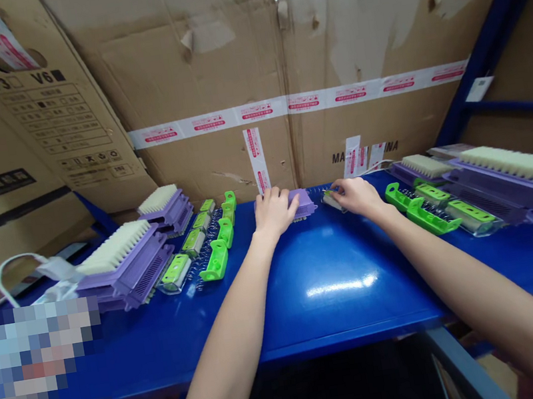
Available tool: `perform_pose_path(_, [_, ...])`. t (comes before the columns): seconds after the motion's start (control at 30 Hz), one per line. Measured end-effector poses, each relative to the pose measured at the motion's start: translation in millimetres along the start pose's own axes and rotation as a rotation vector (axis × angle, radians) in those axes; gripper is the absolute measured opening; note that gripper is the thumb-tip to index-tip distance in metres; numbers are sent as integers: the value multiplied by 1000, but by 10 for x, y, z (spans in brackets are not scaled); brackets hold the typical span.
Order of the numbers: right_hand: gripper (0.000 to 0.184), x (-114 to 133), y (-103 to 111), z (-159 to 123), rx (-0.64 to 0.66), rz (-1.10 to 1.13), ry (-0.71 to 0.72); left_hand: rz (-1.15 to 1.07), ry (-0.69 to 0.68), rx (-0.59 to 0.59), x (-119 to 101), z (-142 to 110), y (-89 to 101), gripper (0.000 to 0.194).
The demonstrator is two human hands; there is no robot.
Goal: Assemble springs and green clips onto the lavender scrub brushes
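Observation:
Near the back of the blue table, my left hand (pixel 273 213) lies over a purple plastic brush block (pixel 302 202), its fingers bent around the top and thumb along the side. A little pale bristle shows under the block. To the right, my right hand (pixel 354 195) has thumb and fingers closed on a small clear-sided, pale block (pixel 331 199); its far end is hidden by the fingers. Left of my left hand stand rows of bright green clips (pixel 215 261) and clear-and-green blocks (pixel 177 272). More green clips (pixel 424 218) and similar blocks (pixel 471 214) lie right of my right hand.
Stacked purple brush blocks with cream bristles stand at left (pixel 127 275) and right (pixel 512 187). A cardboard wall (pixel 205 67) closes the back. White cables and an adapter (pixel 58 269) lie at far left, beside a blurred-out patch. A blue frame post (pixel 483 37) rises at right.

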State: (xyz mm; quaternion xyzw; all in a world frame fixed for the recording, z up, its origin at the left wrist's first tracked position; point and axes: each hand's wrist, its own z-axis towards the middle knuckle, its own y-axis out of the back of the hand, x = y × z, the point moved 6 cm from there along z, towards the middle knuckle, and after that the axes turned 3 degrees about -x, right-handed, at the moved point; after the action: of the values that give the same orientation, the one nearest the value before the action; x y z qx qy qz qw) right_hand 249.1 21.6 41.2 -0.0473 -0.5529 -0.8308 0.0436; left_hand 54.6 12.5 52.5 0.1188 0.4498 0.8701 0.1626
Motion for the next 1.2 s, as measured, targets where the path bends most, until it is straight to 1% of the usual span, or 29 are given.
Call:
perform_pose_path(0.23, [34, 21, 0, -11, 13, -5, 12, 8, -5, -12, 0, 3, -1, 46])
perform_pose_path(0.5, [36, 33, 17, -9, -9, -92, 27, 0, -1, 1, 3, 6, -7, 45])
perform_pose_path(0.83, [38, 54, 49, -34, 5, -145, 12, 6, -6, -26, 6, 6, -18, 45])
perform_pose_path(1.2, [38, -18, 2, -26, 23, -146, -20, 14, -6, -21, 8, 14, -19, 44])
